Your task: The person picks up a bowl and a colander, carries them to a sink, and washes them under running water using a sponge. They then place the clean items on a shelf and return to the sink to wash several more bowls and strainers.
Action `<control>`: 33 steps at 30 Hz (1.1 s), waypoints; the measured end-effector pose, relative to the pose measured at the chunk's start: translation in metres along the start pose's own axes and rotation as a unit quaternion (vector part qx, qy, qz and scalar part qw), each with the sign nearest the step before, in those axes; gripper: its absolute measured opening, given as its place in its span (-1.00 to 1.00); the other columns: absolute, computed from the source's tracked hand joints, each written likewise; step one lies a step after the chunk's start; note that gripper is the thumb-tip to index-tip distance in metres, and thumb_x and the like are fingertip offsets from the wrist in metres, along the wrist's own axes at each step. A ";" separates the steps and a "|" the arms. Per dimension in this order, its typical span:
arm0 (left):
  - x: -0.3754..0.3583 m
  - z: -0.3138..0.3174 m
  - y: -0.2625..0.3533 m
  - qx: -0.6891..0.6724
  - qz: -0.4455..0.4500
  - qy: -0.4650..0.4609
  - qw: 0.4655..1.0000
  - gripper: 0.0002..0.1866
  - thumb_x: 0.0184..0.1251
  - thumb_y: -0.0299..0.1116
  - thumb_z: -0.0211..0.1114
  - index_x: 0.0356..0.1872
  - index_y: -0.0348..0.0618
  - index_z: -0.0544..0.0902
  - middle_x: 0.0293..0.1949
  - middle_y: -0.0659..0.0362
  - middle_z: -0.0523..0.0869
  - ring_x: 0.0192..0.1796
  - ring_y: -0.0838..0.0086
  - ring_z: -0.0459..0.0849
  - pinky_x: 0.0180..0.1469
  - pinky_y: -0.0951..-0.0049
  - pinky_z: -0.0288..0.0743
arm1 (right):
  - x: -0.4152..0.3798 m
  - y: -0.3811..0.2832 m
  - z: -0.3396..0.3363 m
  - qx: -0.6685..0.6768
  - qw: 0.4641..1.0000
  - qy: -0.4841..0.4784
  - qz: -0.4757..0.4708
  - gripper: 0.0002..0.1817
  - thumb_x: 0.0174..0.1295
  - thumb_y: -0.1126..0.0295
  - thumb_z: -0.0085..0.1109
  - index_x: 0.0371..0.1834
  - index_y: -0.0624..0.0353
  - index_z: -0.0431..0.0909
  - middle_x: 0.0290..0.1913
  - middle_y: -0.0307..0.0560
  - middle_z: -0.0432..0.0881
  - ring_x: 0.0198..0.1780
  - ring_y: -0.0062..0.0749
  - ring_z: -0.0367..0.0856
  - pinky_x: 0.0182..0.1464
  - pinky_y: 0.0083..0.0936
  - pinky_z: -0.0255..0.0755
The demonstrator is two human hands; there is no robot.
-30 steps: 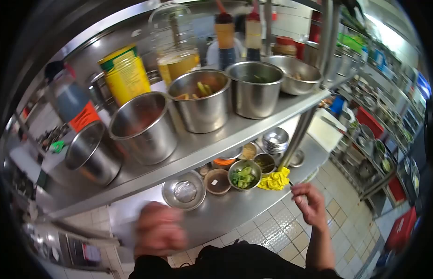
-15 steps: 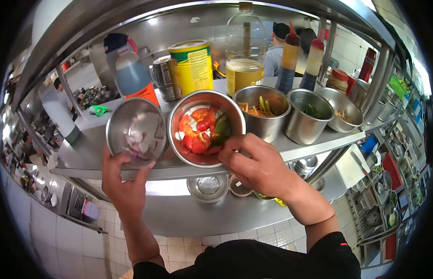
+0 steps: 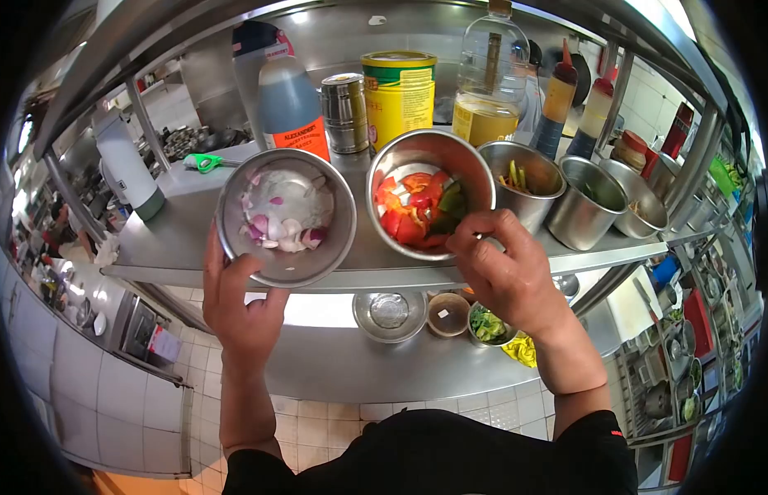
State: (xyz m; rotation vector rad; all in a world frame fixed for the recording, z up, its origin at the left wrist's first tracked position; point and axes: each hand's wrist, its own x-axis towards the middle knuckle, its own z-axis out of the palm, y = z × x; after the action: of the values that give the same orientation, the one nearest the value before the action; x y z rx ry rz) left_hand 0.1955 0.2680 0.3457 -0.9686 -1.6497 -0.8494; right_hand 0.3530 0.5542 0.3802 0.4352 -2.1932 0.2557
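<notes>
My left hand (image 3: 245,309) grips the lower rim of a steel bowl (image 3: 339,235), tilted toward me, with chopped purple onion (image 3: 281,231) inside. Beside it, my right hand (image 3: 506,266) is closed at the lower right rim of a deeper steel bowl (image 3: 475,177). Cut red and green peppers (image 3: 413,206) lie in that one. Both bowls are at the front of a steel shelf (image 3: 186,239). The right fingertips bend over the rim and are partly hidden.
Behind the bowls stand a sauce bottle (image 3: 292,103), a yellow tin (image 3: 398,99) and an oil jug (image 3: 487,91). More steel pots (image 3: 578,219) line the right. Below are a bowl of greens (image 3: 489,326) and a yellow cloth (image 3: 522,352). A person is partly visible behind.
The view has shifted, so the shelf items appear farther right. My left hand has brought the onion bowl closer and turned its opening more toward me. My right hand remains at the pepper bowl's rim.
</notes>
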 end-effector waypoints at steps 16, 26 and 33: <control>-0.004 0.011 -0.032 -0.200 -0.124 -0.073 0.969 -0.45 -0.11 -0.63 0.60 -0.02 -0.20 0.56 0.16 -0.03 0.59 0.23 0.17 0.65 0.22 0.23 0.57 | 0.012 -0.007 0.010 0.014 0.993 0.099 0.058 -0.49 0.12 0.60 0.38 0.20 0.13 0.60 0.22 0.07 0.50 -0.05 -0.14 0.69 -0.12 -0.36 0.64; -0.005 -0.061 0.017 0.003 0.179 -0.057 0.982 -0.41 0.29 0.08 0.32 0.03 -0.31 0.59 -0.12 -0.05 0.77 -0.18 0.11 0.80 -0.07 0.14 0.73 | -0.051 -0.088 -0.005 0.182 0.978 0.093 -0.030 -0.45 0.35 0.18 0.24 0.40 0.02 0.49 0.42 0.45 0.32 0.04 0.14 0.64 -0.01 -0.20 0.58; -0.034 -0.051 0.010 -0.530 -0.266 -0.183 0.784 -0.55 0.12 -0.43 0.39 0.07 -0.22 0.55 0.16 -0.16 0.55 0.13 0.07 0.60 0.14 0.14 0.54 | -0.089 -0.099 -0.012 0.213 0.977 0.004 0.007 -0.33 0.34 0.02 0.29 0.47 0.02 0.41 0.48 0.49 0.22 0.08 0.16 0.60 0.06 -0.12 0.51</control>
State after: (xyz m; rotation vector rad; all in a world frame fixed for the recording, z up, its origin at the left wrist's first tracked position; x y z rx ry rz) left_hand 0.2311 0.2204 0.3264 -1.4867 -1.7618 -2.2436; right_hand 0.4510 0.4864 0.3196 0.6516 -2.1306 0.7412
